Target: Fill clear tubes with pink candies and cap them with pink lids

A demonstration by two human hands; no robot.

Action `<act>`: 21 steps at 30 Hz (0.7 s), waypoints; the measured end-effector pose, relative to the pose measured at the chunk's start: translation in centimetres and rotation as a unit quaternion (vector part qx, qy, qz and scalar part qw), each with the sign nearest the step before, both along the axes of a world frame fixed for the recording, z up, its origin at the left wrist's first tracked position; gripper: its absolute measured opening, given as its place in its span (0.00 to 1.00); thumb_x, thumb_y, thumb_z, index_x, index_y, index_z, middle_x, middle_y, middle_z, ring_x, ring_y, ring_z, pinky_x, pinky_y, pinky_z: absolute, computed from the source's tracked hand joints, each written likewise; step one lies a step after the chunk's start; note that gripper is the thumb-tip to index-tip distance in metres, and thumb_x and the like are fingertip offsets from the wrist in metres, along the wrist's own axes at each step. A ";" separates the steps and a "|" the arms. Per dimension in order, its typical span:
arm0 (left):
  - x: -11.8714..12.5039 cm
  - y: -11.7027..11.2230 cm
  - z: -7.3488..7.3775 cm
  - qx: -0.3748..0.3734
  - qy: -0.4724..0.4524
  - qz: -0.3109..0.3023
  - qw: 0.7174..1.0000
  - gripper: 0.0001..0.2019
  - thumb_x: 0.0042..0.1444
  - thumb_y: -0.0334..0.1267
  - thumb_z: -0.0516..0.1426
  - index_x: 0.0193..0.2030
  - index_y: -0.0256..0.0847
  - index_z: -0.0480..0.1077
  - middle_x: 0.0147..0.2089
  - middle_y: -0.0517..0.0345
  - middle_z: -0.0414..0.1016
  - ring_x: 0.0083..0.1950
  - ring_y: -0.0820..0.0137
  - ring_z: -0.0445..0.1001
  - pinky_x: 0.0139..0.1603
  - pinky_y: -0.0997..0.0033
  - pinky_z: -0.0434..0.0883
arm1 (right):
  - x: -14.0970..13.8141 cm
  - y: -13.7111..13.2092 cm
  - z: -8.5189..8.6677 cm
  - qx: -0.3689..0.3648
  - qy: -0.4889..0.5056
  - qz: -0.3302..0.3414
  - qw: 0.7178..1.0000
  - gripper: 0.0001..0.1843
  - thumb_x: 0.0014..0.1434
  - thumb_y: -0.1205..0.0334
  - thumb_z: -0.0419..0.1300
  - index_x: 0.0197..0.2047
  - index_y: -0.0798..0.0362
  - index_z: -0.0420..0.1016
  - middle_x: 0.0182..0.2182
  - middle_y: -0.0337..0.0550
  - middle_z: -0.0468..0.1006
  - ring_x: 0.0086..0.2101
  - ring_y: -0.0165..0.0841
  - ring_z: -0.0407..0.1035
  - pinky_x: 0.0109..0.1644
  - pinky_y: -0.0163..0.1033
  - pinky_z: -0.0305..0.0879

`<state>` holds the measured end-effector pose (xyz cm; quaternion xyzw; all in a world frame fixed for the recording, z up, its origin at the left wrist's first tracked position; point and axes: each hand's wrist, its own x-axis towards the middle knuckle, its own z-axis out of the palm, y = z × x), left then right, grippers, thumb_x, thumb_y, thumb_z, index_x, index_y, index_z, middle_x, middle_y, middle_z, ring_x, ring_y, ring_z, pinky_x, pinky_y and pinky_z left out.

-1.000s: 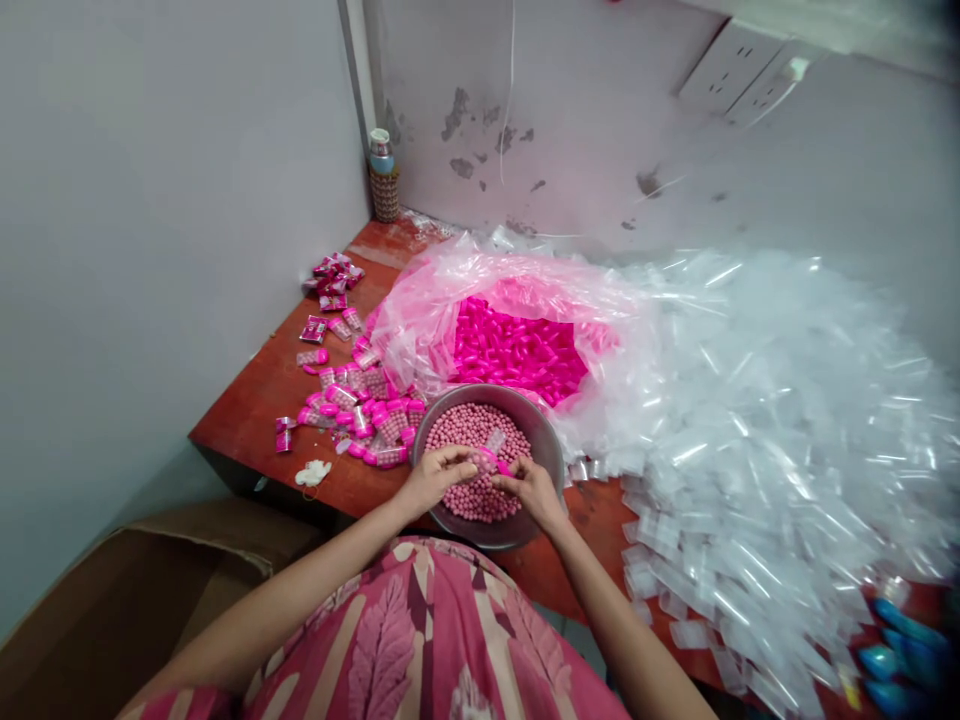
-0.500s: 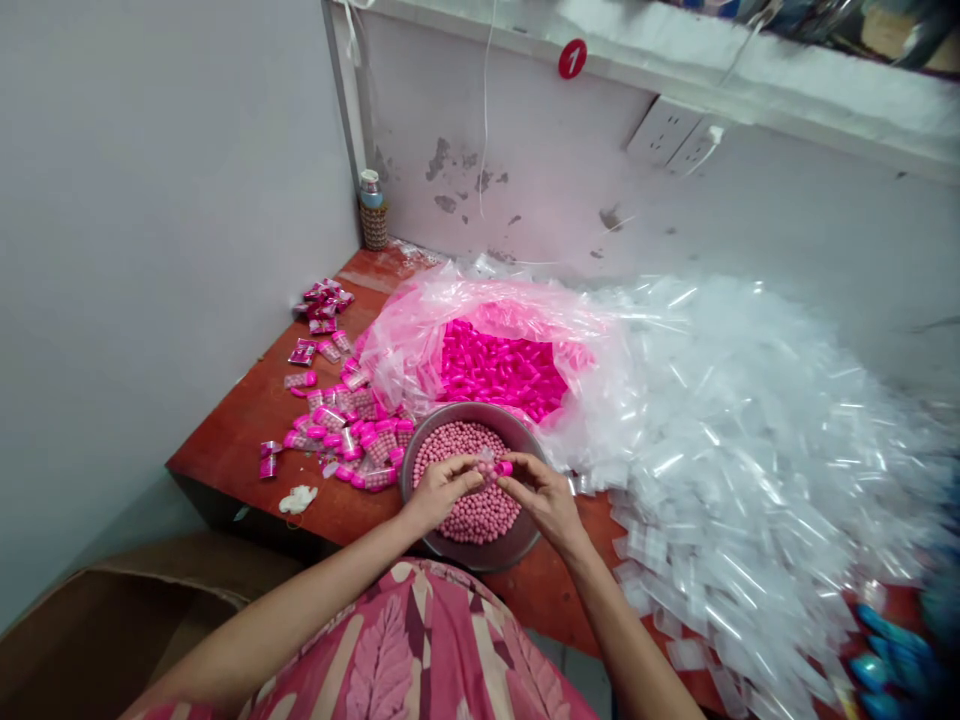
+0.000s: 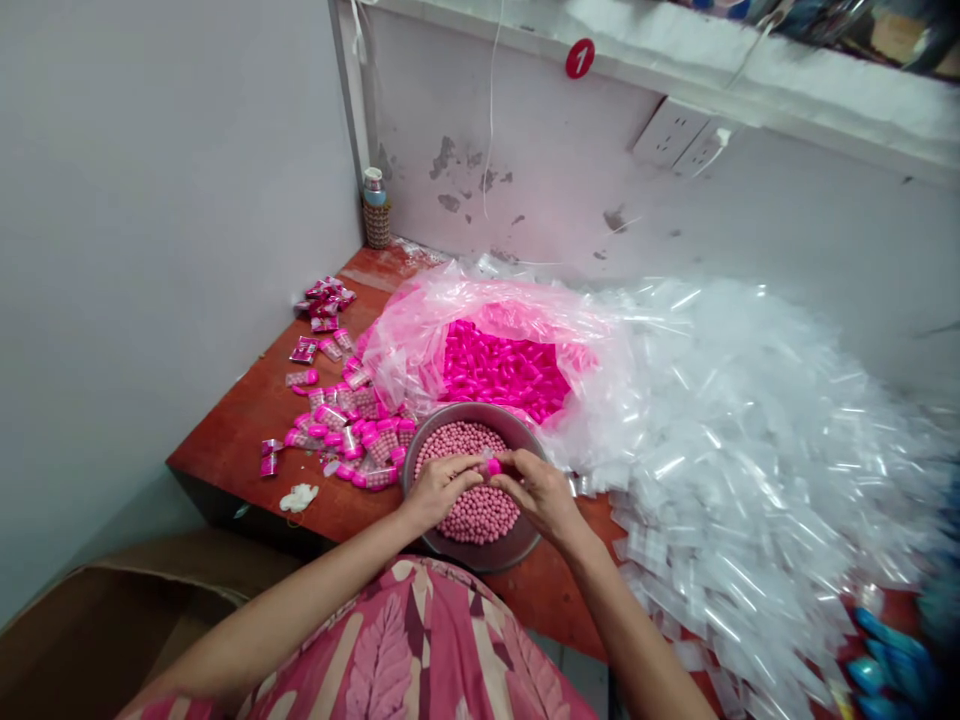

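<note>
Two-sided pinch: your left grip (image 3: 435,492) and right grip (image 3: 546,492) meet over the metal bowl (image 3: 487,557), fingertips nearly touching.
Pink cap: your right thumb and finger close on this small pink cap (image 3: 493,467), right where the two hands meet.
Clear container: the small clear container (image 3: 486,455) sits beside the cap, pinched in your left fingertips; your fingers hide most of it, so you cannot tell how full it is or whether the cap is fully seated.
Feel of container and cap: both should be very light; the glossy plastic looks slippery, and the clear wall probably gives if you squeeze hard. Hold the container by its sides, the cap by its rim.
Pink beads: under your hands, the loose pink beads (image 3: 480,522) fill the bowl's bottom; they look hard and round, likely to roll if spilled.
Cap bag: just beyond the bowl, a translucent pink bag (image 3: 409,320) gapes around a mass of pink caps (image 3: 506,370).
Clear heap: to your right, a large pile of clear plastic pieces (image 3: 720,430) spreads over the tabletop (image 3: 247,420).
Capped containers: left of the bowl, bead-filled containers (image 3: 367,440) lie jumbled, with shiny pink packets (image 3: 325,300) farther back.
</note>
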<state>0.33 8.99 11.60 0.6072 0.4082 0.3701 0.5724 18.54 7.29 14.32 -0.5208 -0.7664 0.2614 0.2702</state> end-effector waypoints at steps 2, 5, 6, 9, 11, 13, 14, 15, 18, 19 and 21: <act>-0.1 0.1 0.1 0.016 0.012 0.001 1.000 0.11 0.53 0.36 0.55 0.42 0.38 0.74 0.40 0.53 0.78 0.41 0.67 0.74 0.45 0.70 0.68 | -0.3 0.0 0.1 0.000 -0.015 0.009 1.000 0.06 0.58 0.61 0.54 0.39 0.52 0.66 0.31 0.43 0.72 0.33 0.32 0.68 0.37 0.36 0.64; -0.1 0.1 0.2 0.049 0.036 -0.006 0.998 0.10 0.54 0.36 0.55 0.40 0.38 0.75 0.39 0.53 0.78 0.40 0.67 0.75 0.44 0.71 0.67 | -0.7 -0.3 0.3 -0.002 -0.035 0.020 0.999 0.02 0.58 0.63 0.53 0.35 0.52 0.63 0.30 0.43 0.70 0.32 0.32 0.66 0.35 0.36 0.62; -0.2 0.1 0.1 0.066 0.048 -0.012 0.997 0.10 0.55 0.36 0.54 0.40 0.38 0.75 0.38 0.53 0.78 0.39 0.68 0.75 0.43 0.72 0.68 | -0.8 -0.4 0.3 -0.004 -0.040 0.022 0.999 0.02 0.58 0.63 0.53 0.34 0.52 0.63 0.30 0.43 0.70 0.32 0.32 0.66 0.35 0.36 0.62; -0.3 0.0 0.0 0.128 0.089 -0.034 0.987 0.11 0.56 0.36 0.52 0.41 0.38 0.74 0.39 0.52 0.78 0.39 0.69 0.75 0.42 0.73 0.68 | -0.9 -0.8 0.5 -0.020 -0.045 0.022 0.999 0.03 0.59 0.64 0.51 0.33 0.52 0.62 0.29 0.42 0.67 0.30 0.32 0.64 0.34 0.35 0.60; -0.4 -0.1 0.0 0.160 0.109 -0.052 0.980 0.11 0.57 0.36 0.52 0.42 0.38 0.74 0.39 0.52 0.78 0.39 0.69 0.75 0.41 0.73 0.68 | -0.8 -0.9 0.7 -0.038 -0.046 0.034 0.998 0.04 0.59 0.64 0.51 0.32 0.52 0.62 0.28 0.41 0.67 0.29 0.31 0.63 0.33 0.35 0.60; -0.5 0.0 0.3 0.174 0.123 -0.073 0.974 0.11 0.57 0.35 0.51 0.41 0.38 0.74 0.38 0.51 0.78 0.38 0.69 0.75 0.41 0.72 0.68 | -0.7 -0.8 1.0 -0.059 -0.047 0.052 0.996 0.04 0.59 0.64 0.52 0.32 0.53 0.62 0.27 0.41 0.67 0.28 0.31 0.63 0.33 0.35 0.59; -0.5 0.1 0.5 0.169 0.124 -0.080 0.975 0.11 0.57 0.35 0.51 0.40 0.39 0.74 0.37 0.52 0.78 0.37 0.69 0.75 0.41 0.72 0.68 | -0.6 -0.6 1.1 -0.066 -0.043 0.058 0.995 0.04 0.59 0.63 0.52 0.32 0.53 0.63 0.27 0.41 0.67 0.28 0.31 0.63 0.33 0.35 0.59; -0.5 0.2 0.7 0.154 0.119 -0.080 0.978 0.11 0.56 0.35 0.52 0.39 0.39 0.75 0.35 0.52 0.78 0.37 0.68 0.75 0.41 0.72 0.68 | -0.6 -0.5 1.2 -0.069 -0.033 0.056 0.995 0.04 0.58 0.62 0.53 0.33 0.53 0.64 0.27 0.41 0.68 0.28 0.31 0.63 0.33 0.35 0.59; -0.4 0.5 1.0 0.041 0.061 -0.056 0.996 0.10 0.53 0.35 0.54 0.38 0.39 0.76 0.35 0.53 0.78 0.37 0.67 0.74 0.41 0.71 0.68 | -0.4 -0.5 1.0 -0.078 0.048 0.005 0.996 0.07 0.55 0.59 0.57 0.37 0.52 0.69 0.29 0.42 0.72 0.31 0.32 0.66 0.36 0.37 0.61; -0.3 0.6 1.0 -0.016 0.024 -0.041 0.999 0.10 0.52 0.36 0.56 0.38 0.38 0.76 0.35 0.53 0.78 0.37 0.67 0.74 0.40 0.71 0.68 | -0.4 -0.6 0.9 -0.099 0.101 -0.020 0.990 0.09 0.54 0.59 0.59 0.39 0.51 0.71 0.32 0.43 0.73 0.33 0.33 0.67 0.37 0.37 0.62; -0.3 0.6 0.7 -0.120 -0.057 -0.009 0.991 0.12 0.50 0.36 0.57 0.41 0.36 0.75 0.37 0.52 0.78 0.36 0.67 0.74 0.37 0.71 0.69 | -0.4 -1.0 0.4 -0.178 0.241 -0.065 0.952 0.15 0.52 0.58 0.61 0.44 0.49 0.71 0.36 0.43 0.75 0.35 0.34 0.68 0.40 0.39 0.64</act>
